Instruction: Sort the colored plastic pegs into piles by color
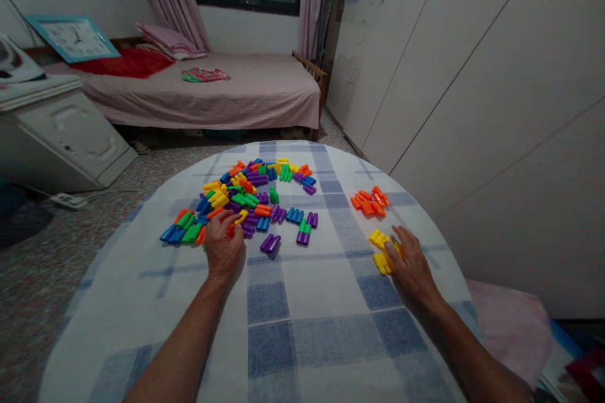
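Observation:
A mixed pile of plastic building pieces [246, 198], shaped like short joined tubes in purple, blue, green, orange and yellow, covers the left middle of the table. At its near edge my left hand [224, 245] is closed, with a red piece [231, 230] showing between thumb and fingers. A yellow piece [242, 216] lies just beyond the fingertips. On the right, my right hand [412, 264] bends its fingers around a yellow piece [397, 247], partly hidden by them. More yellow pieces [379, 238] lie beside that hand. Behind them sits a group of orange pieces [370, 203].
A blue-and-white checked cloth [321, 340] covers the round table. Separate purple pieces [270, 244] lie near the middle. Beyond stand a bed [265, 88], a white cabinet [70, 132] at left and a tall wardrobe [472, 107] at right.

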Motion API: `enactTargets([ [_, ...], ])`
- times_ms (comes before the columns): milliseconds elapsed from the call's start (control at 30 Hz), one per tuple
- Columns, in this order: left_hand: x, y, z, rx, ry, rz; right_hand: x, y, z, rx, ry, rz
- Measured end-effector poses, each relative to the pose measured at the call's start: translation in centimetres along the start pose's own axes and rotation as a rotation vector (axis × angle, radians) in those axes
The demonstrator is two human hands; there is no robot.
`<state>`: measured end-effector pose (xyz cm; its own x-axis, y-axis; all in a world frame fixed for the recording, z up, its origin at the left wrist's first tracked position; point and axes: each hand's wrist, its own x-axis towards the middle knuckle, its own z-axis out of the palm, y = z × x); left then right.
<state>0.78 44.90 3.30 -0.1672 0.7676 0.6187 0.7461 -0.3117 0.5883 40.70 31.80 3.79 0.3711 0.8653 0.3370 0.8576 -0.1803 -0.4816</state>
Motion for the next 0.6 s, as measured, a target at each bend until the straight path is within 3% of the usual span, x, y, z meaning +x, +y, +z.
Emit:
enactTargets([
  [133,0.1,0.1,-0.1,0.002,-0.009,-0.001,4.2,0.1,0.2,-0.035,-0.021,-0.038],
  [267,0.1,0.3,-0.2,0.005,-0.02,0.004,8.4,-0.7,2.3,-0.106,-0.144,0.051],
  [433,0.1,0.1,-0.1,0.003,-0.008,0.027,11.0,-1.6,5.6,-0.122,-0.115,0.057],
  [600,0.1,0.1,-0.1,0.014,-0.023,0.018,13.3,-2.5,7.2,-0.097,-0.14,-0.041],
])
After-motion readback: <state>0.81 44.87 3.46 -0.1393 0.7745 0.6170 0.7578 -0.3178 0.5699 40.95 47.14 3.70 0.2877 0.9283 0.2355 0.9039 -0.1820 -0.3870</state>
